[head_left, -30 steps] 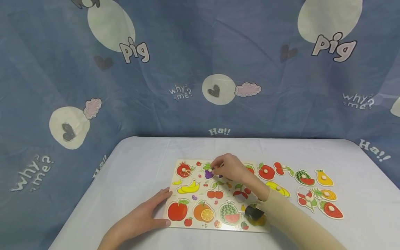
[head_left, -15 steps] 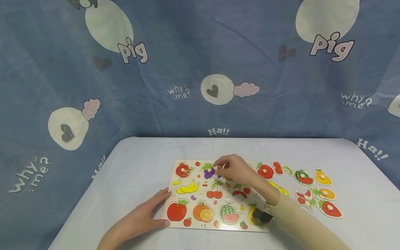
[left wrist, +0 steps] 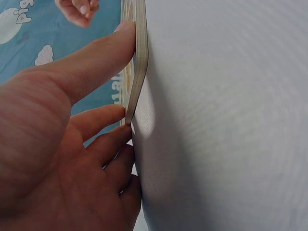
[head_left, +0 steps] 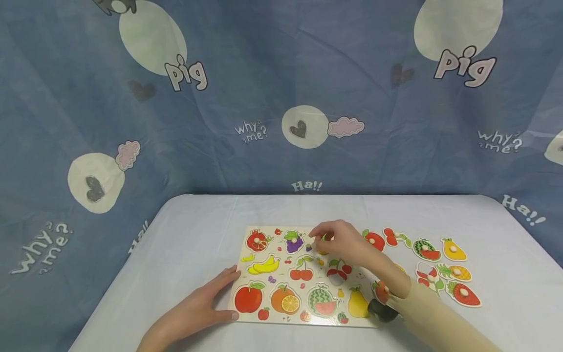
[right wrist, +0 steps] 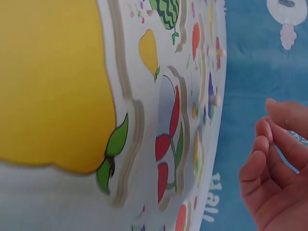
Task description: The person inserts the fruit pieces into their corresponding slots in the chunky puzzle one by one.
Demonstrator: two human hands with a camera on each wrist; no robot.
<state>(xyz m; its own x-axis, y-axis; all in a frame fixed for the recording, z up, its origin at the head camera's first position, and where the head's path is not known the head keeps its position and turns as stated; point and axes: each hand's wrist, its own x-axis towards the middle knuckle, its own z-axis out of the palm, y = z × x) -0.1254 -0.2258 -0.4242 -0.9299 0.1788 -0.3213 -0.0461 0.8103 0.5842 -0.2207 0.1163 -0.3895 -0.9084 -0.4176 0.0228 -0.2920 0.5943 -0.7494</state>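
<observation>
A wooden fruit puzzle board (head_left: 281, 276) lies on the white table. My left hand (head_left: 198, 300) rests against its left edge; in the left wrist view the thumb (left wrist: 96, 62) and fingertips touch the board's side. A knobbed grape piece (head_left: 293, 243) and a pomegranate piece (head_left: 257, 240) lie in the top row. Over the board's upper right is my right hand (head_left: 343, 242), with nothing held. In the right wrist view its fingers (right wrist: 259, 166) are loosely bent, apart from the board. That hand covers part of the top row.
To the board's right lie several loose knobbed pieces, among them a watermelon (head_left: 425, 251), a pear (head_left: 454, 250), a pineapple (head_left: 456, 272), a strawberry (head_left: 464, 295) and cherries (head_left: 397, 238). A patterned blue cloth (head_left: 246, 161) hangs behind the white table (head_left: 202, 230).
My right hand has left the grape piece and moved to the right, uncovering that piece and the pear picture. My left hand stays at the board's edge.
</observation>
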